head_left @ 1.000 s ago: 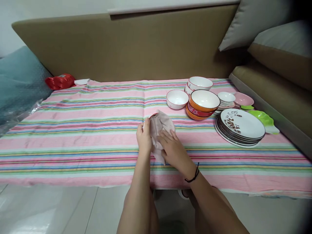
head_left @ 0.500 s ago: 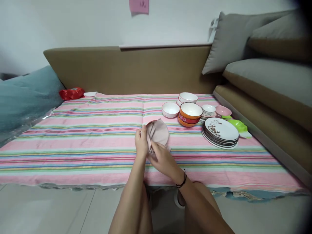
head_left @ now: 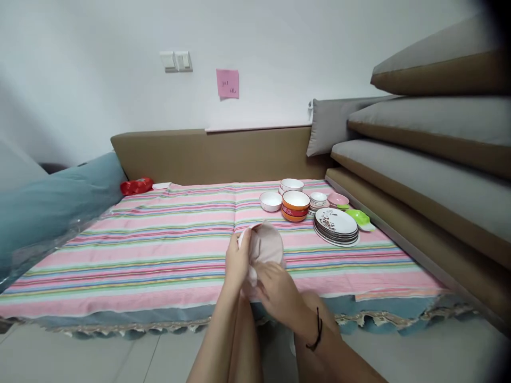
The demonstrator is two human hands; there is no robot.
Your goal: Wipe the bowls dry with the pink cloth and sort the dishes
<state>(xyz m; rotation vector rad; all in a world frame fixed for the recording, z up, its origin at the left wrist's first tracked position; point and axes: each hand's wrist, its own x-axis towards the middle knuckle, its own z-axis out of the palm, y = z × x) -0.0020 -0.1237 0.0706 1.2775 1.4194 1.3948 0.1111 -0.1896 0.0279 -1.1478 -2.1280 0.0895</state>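
Clearly, the far left is taken up by a teal cushion point(head_left: 59, 205), beside which a red packet point(head_left: 136, 186) and a flat white piece point(head_left: 161, 186) are placed at the back of a striped cover point(head_left: 151, 234). On the wall above, white switches point(head_left: 176, 61) and a pink note point(head_left: 228, 84) are seen. Near the front edge, at the middle, a red-rimmed bowl point(head_left: 256, 226) is held up by the left hand point(head_left: 237, 260), whose fingers are clamped on its left side, the thumb being laid along the rim. Most of the bowl is hidden by a pale pink cloth point(head_left: 271, 242), spread over its inside. The cloth is touched by the right hand point(head_left: 279, 292), its fingers bent against the lower part; whether the cloth is pinched cannot be told. A black bracelet point(head_left: 318, 331) is worn on that wrist. Farther right, a single white bowl point(head_left: 271, 201) is set just beside stacked orange and red bowls point(head_left: 295, 206), with white bowls point(head_left: 291, 184) stacked behind. Next are found small white bowls point(head_left: 318, 197), stacked plates point(head_left: 337, 222), a pink dish point(head_left: 338, 199) and a green dish point(head_left: 359, 216). The right side is filled by piled grey-and-brown cushions point(head_left: 431, 159).
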